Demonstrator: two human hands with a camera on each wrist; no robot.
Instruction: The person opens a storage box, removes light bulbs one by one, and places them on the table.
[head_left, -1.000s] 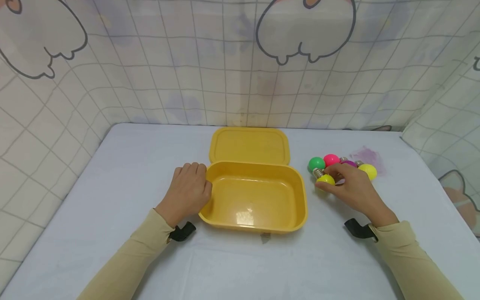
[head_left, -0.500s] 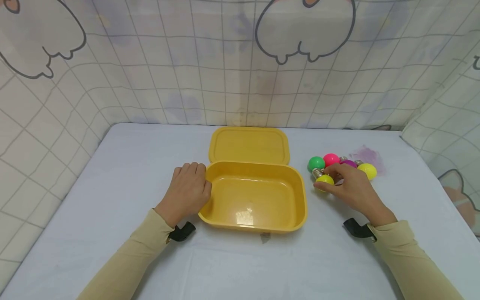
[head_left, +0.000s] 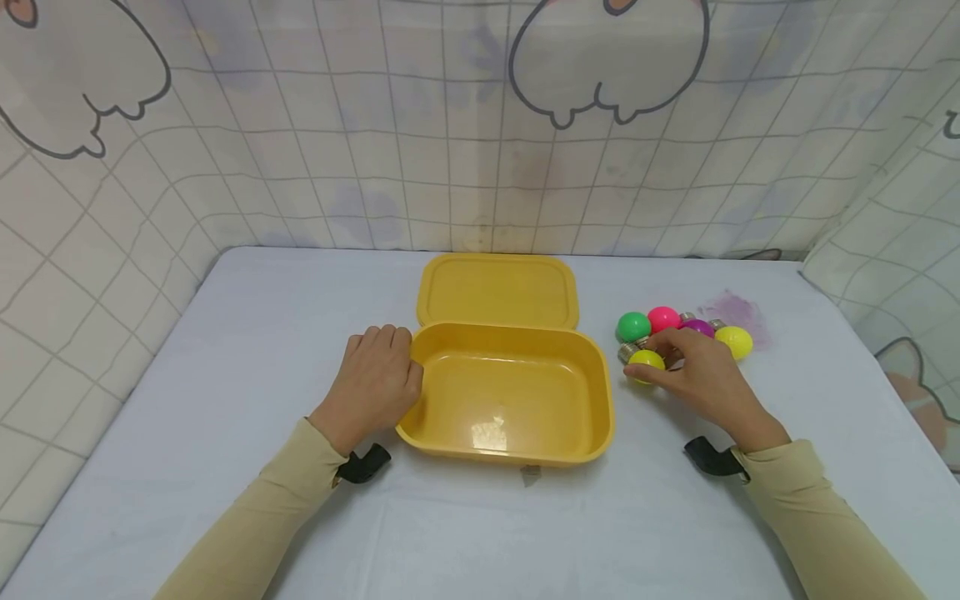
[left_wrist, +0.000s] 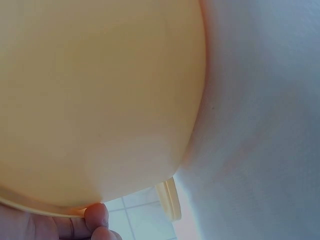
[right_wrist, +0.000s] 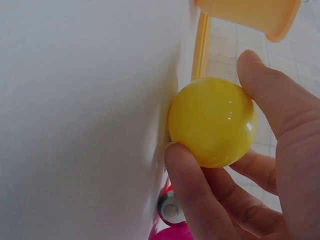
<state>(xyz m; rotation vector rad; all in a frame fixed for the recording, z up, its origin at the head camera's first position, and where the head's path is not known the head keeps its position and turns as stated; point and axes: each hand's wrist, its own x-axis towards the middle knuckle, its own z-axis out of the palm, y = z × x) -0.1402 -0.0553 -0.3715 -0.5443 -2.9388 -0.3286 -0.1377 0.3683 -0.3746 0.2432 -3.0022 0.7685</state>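
My left hand (head_left: 375, 383) grips the left rim of a yellow plastic box (head_left: 507, 459), whose inside is bare. Up close in the left wrist view, fingertips (left_wrist: 96, 216) curl at the edge of the box wall (left_wrist: 100, 110). Right of the box, my right hand (head_left: 708, 383) holds a small yellow light bulb (head_left: 647, 360) between thumb and fingers, its metal screw base pointing away and left. The right wrist view has the bulb's round glossy globe (right_wrist: 212, 122) low beside the white cloth, thumb on one side and fingers on the other.
Behind the box lies its yellow lid (head_left: 498, 292). Green (head_left: 633, 326), pink (head_left: 663, 318), purple (head_left: 700, 327) and another yellow bulb (head_left: 735, 342) cluster just beyond my right hand. A white cloth (head_left: 480, 533) covers the table; a checked curtain (head_left: 420, 167) hangs behind.
My right hand has shifted slightly left with the yellow bulb, and the bulb's screw base has turned further left. The left hand and box have stayed put.
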